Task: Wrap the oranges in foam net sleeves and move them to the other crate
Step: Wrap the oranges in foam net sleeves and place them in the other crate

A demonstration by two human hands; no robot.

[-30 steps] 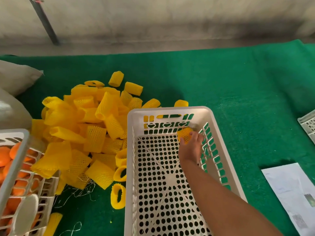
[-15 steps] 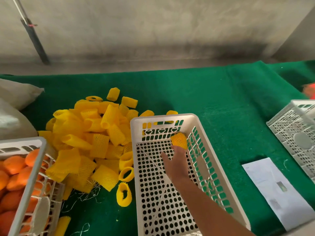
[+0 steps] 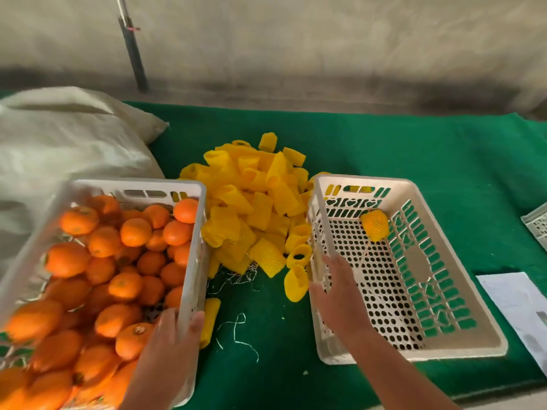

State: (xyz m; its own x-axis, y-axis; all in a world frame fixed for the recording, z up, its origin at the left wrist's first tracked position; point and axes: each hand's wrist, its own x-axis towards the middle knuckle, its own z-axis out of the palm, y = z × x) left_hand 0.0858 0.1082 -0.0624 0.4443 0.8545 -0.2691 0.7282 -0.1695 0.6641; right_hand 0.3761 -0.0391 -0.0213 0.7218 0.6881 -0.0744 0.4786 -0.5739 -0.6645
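A white crate [image 3: 194,232] full of bare oranges [image 3: 125,287] stands at the left. My left hand [image 3: 174,335] grips its right wall near the front, thumb over the rim. Between the crates, a heap of yellow foam net sleeves [image 3: 251,208] lies on the green cloth. On the right, a cream crate [image 3: 461,353] holds one wrapped orange [image 3: 374,221] in its far corner. My right hand [image 3: 334,291] hovers at that crate's left rim with its fingers loosely spread and holds nothing.
A bulky white sack [image 3: 65,143] fills the far left. A sheet of paper [image 3: 515,300] lies right of the cream crate, and another crate's corner [image 3: 537,221] shows at the right edge. Loose threads [image 3: 236,332] lie between the crates. A dark pole [image 3: 133,51] leans on the wall.
My right hand let go of the wrapped orange in the crate's far corner and drew back to the left rim. The view swung left, showing the orange crate and my left hand.
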